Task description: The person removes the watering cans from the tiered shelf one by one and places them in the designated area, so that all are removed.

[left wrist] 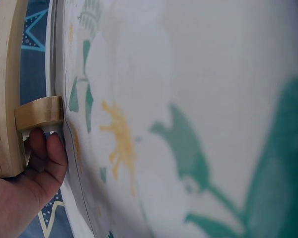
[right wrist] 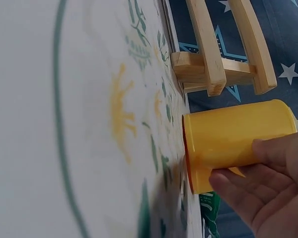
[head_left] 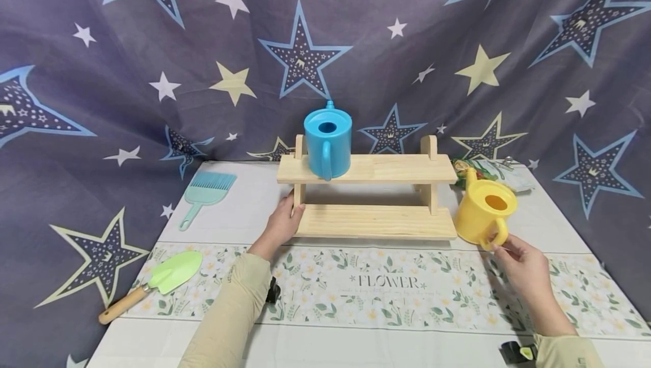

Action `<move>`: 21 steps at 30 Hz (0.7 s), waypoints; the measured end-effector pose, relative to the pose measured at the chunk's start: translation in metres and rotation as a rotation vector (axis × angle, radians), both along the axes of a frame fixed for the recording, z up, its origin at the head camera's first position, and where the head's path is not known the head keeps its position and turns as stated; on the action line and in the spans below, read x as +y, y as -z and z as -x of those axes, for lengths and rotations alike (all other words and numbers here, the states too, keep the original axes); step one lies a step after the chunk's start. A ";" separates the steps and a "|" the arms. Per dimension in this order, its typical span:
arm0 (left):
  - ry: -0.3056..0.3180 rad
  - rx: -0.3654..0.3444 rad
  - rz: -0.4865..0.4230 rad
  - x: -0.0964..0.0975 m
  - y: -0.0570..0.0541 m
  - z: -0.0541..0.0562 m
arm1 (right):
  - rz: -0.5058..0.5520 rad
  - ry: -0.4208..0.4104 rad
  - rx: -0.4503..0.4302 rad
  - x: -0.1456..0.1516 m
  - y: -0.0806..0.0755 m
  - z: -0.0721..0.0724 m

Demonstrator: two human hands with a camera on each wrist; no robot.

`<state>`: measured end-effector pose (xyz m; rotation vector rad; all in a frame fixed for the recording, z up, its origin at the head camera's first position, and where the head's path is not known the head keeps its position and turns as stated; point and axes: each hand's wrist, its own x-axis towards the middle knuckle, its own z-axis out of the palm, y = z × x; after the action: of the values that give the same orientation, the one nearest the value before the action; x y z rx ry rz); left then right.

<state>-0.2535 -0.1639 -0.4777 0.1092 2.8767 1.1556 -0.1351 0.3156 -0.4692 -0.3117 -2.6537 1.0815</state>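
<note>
A two-tier wooden shelf [head_left: 376,222] stands at the middle of the table, and a blue watering can [head_left: 342,147] rests on the left part of its upper board. My left hand [head_left: 282,222] grips the left end of the lower board; in the left wrist view its curled fingers [left wrist: 56,153] reach under the board by the shelf's foot. Just right of the shelf is a yellow watering can [head_left: 478,215]. My right hand [head_left: 526,269] pinches its handle, and in the right wrist view the can's base sits at the tabletop.
At the left lie a teal brush [head_left: 207,190] and a green trowel [head_left: 175,272] with a wooden handle. Behind the yellow can are plastic packets [head_left: 508,174]. A star-patterned curtain [head_left: 203,46] hangs behind the table. A flower-print strip [head_left: 356,294] crosses the tabletop.
</note>
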 end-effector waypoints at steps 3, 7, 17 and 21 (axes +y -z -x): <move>0.001 0.002 -0.005 0.000 -0.001 0.000 | -0.013 -0.008 -0.016 0.000 0.001 0.000; 0.000 -0.004 -0.007 0.000 0.000 0.001 | -0.020 -0.007 -0.032 0.000 0.002 0.000; -0.009 -0.010 -0.001 0.000 0.003 0.001 | -0.038 0.041 -0.019 -0.005 -0.001 -0.008; -0.010 -0.007 0.003 0.000 0.001 0.001 | -0.009 0.086 -0.011 -0.007 -0.007 -0.009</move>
<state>-0.2548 -0.1639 -0.4785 0.0900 2.8763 1.1507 -0.1260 0.3084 -0.4619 -0.4273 -2.6275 1.0444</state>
